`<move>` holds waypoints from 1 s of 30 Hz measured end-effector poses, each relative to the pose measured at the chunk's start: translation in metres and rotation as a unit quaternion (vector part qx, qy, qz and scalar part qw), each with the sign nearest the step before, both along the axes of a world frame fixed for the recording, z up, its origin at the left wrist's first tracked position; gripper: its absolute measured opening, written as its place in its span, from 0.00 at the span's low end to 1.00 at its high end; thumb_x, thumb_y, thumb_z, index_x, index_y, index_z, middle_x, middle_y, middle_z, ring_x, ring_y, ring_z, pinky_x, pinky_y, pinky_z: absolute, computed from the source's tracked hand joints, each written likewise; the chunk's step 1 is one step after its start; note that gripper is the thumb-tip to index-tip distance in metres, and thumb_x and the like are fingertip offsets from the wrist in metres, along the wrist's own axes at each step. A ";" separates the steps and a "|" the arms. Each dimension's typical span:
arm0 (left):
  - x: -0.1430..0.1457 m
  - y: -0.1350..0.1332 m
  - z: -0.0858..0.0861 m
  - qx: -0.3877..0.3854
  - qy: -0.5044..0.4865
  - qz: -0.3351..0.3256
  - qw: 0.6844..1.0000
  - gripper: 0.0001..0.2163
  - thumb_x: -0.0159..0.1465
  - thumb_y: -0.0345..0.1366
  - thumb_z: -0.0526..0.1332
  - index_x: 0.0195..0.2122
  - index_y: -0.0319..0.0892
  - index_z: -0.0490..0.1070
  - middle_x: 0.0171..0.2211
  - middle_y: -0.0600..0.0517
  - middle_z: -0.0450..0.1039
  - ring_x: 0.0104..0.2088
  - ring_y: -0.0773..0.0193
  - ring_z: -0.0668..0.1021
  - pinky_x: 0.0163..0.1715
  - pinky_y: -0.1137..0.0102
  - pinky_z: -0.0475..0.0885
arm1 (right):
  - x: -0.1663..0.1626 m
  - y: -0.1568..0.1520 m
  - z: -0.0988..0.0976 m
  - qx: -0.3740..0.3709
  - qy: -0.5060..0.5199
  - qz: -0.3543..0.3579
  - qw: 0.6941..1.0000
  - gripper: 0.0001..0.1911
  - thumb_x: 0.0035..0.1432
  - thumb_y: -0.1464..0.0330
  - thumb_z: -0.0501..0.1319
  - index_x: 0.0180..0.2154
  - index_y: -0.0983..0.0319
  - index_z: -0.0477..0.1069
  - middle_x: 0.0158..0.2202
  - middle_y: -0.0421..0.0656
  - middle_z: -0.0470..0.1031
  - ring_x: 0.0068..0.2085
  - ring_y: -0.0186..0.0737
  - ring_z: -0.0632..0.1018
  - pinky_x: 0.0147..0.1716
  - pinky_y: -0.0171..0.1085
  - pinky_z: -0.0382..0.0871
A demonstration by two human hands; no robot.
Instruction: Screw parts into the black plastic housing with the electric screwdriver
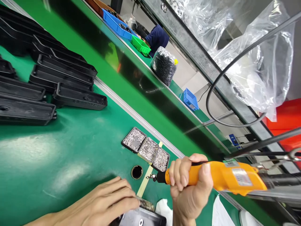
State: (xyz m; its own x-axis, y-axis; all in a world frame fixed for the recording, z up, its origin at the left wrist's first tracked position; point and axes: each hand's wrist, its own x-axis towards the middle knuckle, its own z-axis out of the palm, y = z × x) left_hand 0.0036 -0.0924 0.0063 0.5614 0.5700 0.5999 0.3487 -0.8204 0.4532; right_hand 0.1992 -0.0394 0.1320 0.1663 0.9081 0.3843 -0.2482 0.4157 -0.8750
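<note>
My right hand (190,185) is wrapped around an orange electric screwdriver (225,179), whose bit points left with a small screw at its tip (148,177). My left hand (103,201) lies with fingers together, pressing on a black plastic housing (143,216) at the bottom edge. The screwdriver tip hovers just above and right of my left fingertips. Three small trays of screws and washers (147,150) sit on the green table just beyond the tip.
Several black plastic housings (58,81) are stacked at the upper left on the green table (70,150). A round hole (136,171) is in the table. Blue bins (117,23), a green bin (140,45) and a bagged black bundle (164,65) stand on the far shelf. A black cable (211,94) hangs overhead.
</note>
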 end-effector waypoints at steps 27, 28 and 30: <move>0.000 0.004 0.018 -0.052 0.004 -0.043 0.998 0.39 0.54 0.40 0.81 0.63 0.45 0.63 0.55 0.49 0.77 0.54 0.49 0.81 0.58 0.54 0.77 | -0.006 -0.088 0.002 -0.055 -0.032 0.025 0.998 0.13 0.76 0.55 0.55 0.44 0.55 0.69 0.19 0.31 0.49 0.18 0.29 0.51 0.21 0.28 0.53; 0.000 0.004 0.019 -0.051 0.003 -0.046 0.998 0.40 0.53 0.39 0.81 0.63 0.45 0.63 0.55 0.49 0.77 0.53 0.49 0.81 0.57 0.54 0.78 | -0.006 -0.088 0.001 -0.053 -0.033 0.026 0.998 0.13 0.76 0.55 0.55 0.45 0.55 0.68 0.19 0.31 0.49 0.18 0.29 0.51 0.21 0.29 0.53; -0.001 0.005 0.019 -0.057 0.008 -0.055 0.997 0.39 0.54 0.39 0.81 0.63 0.45 0.63 0.55 0.50 0.77 0.54 0.50 0.80 0.55 0.56 0.79 | -0.007 -0.089 -0.002 -0.048 -0.039 0.024 0.998 0.12 0.76 0.55 0.54 0.45 0.55 0.68 0.19 0.31 0.49 0.19 0.30 0.51 0.21 0.29 0.53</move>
